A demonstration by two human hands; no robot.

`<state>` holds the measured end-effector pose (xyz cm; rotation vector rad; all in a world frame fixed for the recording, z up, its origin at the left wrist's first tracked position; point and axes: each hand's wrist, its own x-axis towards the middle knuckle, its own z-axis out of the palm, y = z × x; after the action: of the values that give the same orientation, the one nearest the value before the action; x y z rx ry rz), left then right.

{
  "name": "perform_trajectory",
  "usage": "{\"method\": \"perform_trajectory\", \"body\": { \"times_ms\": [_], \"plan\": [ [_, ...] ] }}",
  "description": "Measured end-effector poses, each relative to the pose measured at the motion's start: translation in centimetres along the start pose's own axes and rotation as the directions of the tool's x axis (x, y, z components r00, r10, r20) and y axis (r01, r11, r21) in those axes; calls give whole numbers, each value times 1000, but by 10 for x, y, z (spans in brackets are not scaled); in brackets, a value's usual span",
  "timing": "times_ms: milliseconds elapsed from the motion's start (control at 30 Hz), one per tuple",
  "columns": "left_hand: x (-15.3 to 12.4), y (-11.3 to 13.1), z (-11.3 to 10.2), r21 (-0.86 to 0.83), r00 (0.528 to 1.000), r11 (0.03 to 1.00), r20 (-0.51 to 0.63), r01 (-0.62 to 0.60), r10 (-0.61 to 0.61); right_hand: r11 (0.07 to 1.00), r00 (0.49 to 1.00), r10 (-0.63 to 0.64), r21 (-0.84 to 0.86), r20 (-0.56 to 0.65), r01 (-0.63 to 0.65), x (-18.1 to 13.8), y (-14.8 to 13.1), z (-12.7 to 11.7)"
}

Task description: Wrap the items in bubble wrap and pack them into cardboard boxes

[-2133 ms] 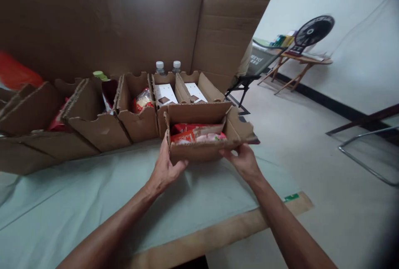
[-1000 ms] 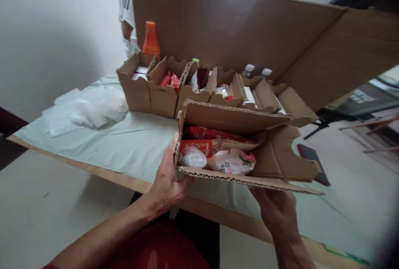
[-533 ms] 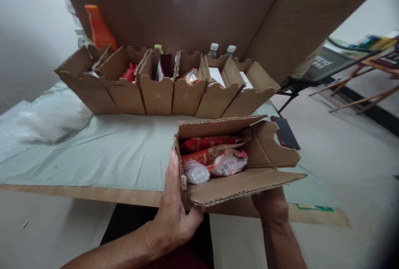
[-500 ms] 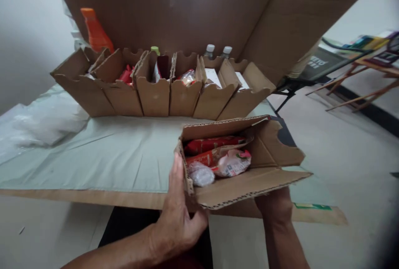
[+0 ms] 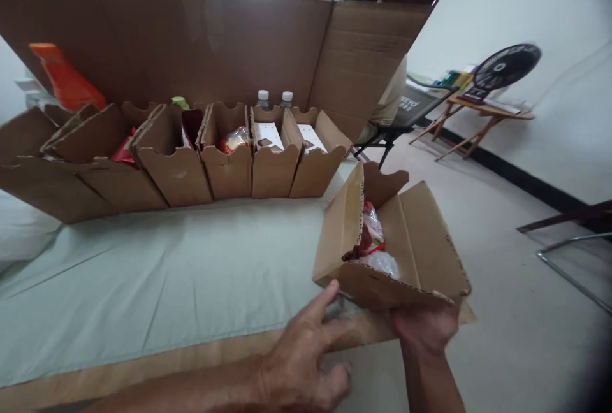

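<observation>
An open-topped cardboard box [image 5: 382, 289] is at the right front of the table, turned at an angle. Inside it lie red-and-clear packets [image 5: 374, 228] and a clear plastic-wrapped item [image 5: 384, 264]. My right hand [image 5: 428, 329] grips the box from below at its near side, its fingers mostly hidden. Just left of the box's near lower corner is my left hand [image 5: 308, 352], fingers apart and holding nothing. Its index fingertip is close to the cardboard; I cannot tell whether they touch.
A row of several cardboard bins [image 5: 227, 174] holds packets and white boxes [image 5: 268, 136]. Behind stand an orange bottle [image 5: 69, 81], white-capped bottles [image 5: 262, 99] and a tall cardboard panel [image 5: 215, 43]. A folding chair [image 5: 406, 107] and a fan [image 5: 507, 67] are at right.
The camera view has swung right. The cardboard box has turned, its near end now facing me. My left hand has come off its side, while my right hand still holds it.
</observation>
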<state>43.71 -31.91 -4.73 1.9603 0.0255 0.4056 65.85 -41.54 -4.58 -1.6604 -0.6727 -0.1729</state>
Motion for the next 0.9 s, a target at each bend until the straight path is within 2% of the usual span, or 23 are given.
{"method": "perform_trajectory", "body": {
  "times_ms": [100, 133, 200, 300, 433, 567, 733, 833, 900],
  "plan": [
    [5, -11, -38, 46, 991, 999, -134, 23, -16, 971, 990, 136, 192, 39, -141, -37, 13, -10],
    [8, -17, -49, 88, 981, 995, -191, 37, -20, 962, 979, 184, 190, 85, -197, -46, 16, -11],
    [16, -34, -64, 180, 964, 980, -265, 82, -32, 962, 954, 260, 42, 151, -269, -55, 19, -7],
    [27, -59, -67, 283, 955, 952, -295, 112, -25, 949, 950, 298, -138, 97, -284, -43, 20, 5],
    [28, -77, -57, 344, 966, 936, -259, 81, 12, 971, 973, 230, -54, -25, -231, -7, 25, 18],
    [24, -78, -55, 325, 969, 942, -248, 83, 0, 977, 977, 213, -25, -23, -214, 15, 34, 19],
    [21, -75, -59, 398, 963, 917, -258, 27, 83, 964, 971, 237, -121, -22, -238, 10, 45, 12],
    [42, -62, -77, 506, 933, 863, -306, -11, 191, 959, 973, 229, -165, -35, -232, 2, 43, 10],
    [73, -46, -97, 564, 906, 825, -326, -45, 272, 959, 985, 136, -236, -107, -158, 1, 32, 6]
  ]
}}
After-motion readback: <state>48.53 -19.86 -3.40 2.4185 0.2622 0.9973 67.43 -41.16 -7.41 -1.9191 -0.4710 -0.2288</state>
